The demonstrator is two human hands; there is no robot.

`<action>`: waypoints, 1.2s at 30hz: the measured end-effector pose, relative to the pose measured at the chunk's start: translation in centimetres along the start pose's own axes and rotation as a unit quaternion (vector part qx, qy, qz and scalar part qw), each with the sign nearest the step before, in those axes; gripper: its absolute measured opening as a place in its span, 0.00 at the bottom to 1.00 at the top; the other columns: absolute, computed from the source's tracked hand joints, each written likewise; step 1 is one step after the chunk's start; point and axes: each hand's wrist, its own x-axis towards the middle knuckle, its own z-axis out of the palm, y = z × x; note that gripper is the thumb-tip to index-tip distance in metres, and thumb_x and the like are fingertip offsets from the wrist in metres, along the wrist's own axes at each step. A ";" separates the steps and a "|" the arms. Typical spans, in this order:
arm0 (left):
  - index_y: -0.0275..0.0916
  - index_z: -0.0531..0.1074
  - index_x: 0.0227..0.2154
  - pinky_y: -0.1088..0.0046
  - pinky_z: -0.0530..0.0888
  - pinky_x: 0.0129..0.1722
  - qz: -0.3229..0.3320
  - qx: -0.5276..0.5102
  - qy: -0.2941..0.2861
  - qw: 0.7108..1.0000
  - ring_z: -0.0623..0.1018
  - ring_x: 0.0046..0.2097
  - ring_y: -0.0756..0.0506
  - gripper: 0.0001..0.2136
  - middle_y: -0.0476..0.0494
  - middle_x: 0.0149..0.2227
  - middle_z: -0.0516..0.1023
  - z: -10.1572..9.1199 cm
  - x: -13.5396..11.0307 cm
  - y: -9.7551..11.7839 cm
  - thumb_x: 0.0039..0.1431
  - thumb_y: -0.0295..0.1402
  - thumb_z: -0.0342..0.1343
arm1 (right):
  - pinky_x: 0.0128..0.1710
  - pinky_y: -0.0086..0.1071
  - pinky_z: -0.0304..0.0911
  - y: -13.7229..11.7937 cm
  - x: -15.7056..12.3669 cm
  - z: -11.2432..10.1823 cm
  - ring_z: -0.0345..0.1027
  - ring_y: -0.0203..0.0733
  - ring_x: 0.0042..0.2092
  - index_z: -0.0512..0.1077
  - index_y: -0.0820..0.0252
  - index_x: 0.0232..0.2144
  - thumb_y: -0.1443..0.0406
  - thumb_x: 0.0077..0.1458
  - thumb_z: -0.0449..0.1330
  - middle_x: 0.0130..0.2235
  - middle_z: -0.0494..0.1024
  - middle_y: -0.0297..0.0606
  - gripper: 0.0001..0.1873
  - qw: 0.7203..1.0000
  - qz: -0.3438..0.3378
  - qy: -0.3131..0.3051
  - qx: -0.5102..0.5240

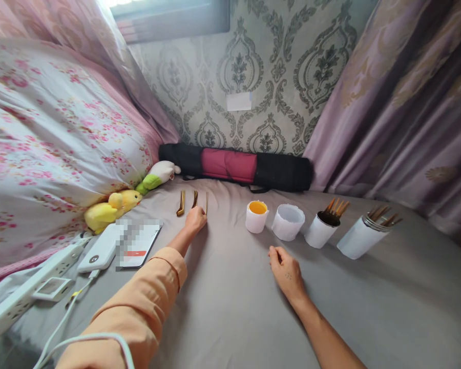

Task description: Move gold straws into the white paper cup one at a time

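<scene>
My left hand (195, 219) reaches forward on the grey bed sheet, its fingers closed around the near ends of the gold utensils (194, 201) that lie in a short row there. Which of them it grips is hard to tell. My right hand (284, 266) rests on the sheet with its fingers curled in and nothing visible in them. It lies just in front of a row of white cups: one with an orange inside (257, 216), an empty one (288, 222), one holding gold-brown utensils (325, 225), and a tilted one with several more utensils (363, 234).
A black and red rolled bag (236, 166) lies along the wall. Plush toys (115, 204) sit by the floral pillow (57, 133) at left. A phone (138, 245), a white power bank (98, 251) and a power strip (26, 292) with cables lie at near left. Curtains hang at right.
</scene>
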 end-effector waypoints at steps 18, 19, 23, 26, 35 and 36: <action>0.35 0.76 0.29 0.75 0.66 0.37 -0.029 -0.071 -0.004 0.997 0.74 0.39 0.43 0.11 0.37 0.33 0.77 -1.1 -0.4 0.3 0.45 0.27 0.50 | 0.24 0.27 0.50 0.0 0.1 0.0 0.61 0.35 0.23 0.69 0.58 0.25 0.53 0.55 0.43 0.22 0.73 0.36 0.21 1.000 -0.003 0.001 -0.001; 0.35 0.76 0.29 0.74 0.66 0.37 -0.033 -0.083 -0.005 0.996 0.74 0.39 0.43 0.10 0.37 0.32 0.77 -1.2 -0.3 0.3 0.45 0.27 0.50 | 0.24 0.27 0.50 0.0 0.1 0.0 0.61 0.35 0.23 0.69 0.58 0.25 0.53 0.55 0.43 0.22 0.73 0.36 0.21 1.000 -0.005 0.001 -0.001; 0.34 0.75 0.28 0.73 0.66 0.39 -0.059 -0.148 -0.013 0.987 0.72 0.42 0.42 0.07 0.38 0.33 0.76 -1.4 0.0 0.6 0.47 0.27 0.53 | 0.23 0.27 0.50 0.1 0.1 0.0 0.60 0.36 0.22 0.69 0.58 0.25 0.52 0.55 0.43 0.21 0.71 0.36 0.23 1.000 -0.011 0.002 -0.003; 0.33 0.72 0.35 0.68 0.69 0.39 -0.091 -0.225 -0.042 0.969 0.72 0.41 0.45 0.09 0.40 0.38 0.74 -1.1 0.2 0.7 0.52 0.32 0.53 | 0.23 0.27 0.50 0.2 0.1 0.1 0.60 0.36 0.22 0.69 0.59 0.25 0.52 0.55 0.42 0.21 0.71 0.37 0.23 1.000 -0.013 0.004 -0.003; 0.29 0.67 0.38 0.69 0.72 0.34 -0.145 -0.496 -0.074 0.853 0.74 0.33 0.49 0.10 0.39 0.35 0.73 0.2 -1.7 1.8 0.55 0.30 0.51 | 0.24 0.27 0.50 0.1 0.0 0.0 0.61 0.36 0.22 0.69 0.58 0.25 0.52 0.55 0.43 0.21 0.72 0.36 0.22 1.000 -0.013 -0.002 -0.004; 0.28 0.67 0.35 0.71 0.73 0.33 -0.148 -0.520 -0.070 0.838 0.74 0.31 0.50 0.07 0.40 0.31 0.73 0.2 -1.9 1.9 0.54 0.28 0.52 | 0.24 0.27 0.50 0.1 0.0 0.0 0.61 0.36 0.23 0.69 0.58 0.25 0.52 0.55 0.43 0.21 0.72 0.37 0.22 1.000 -0.013 -0.001 -0.003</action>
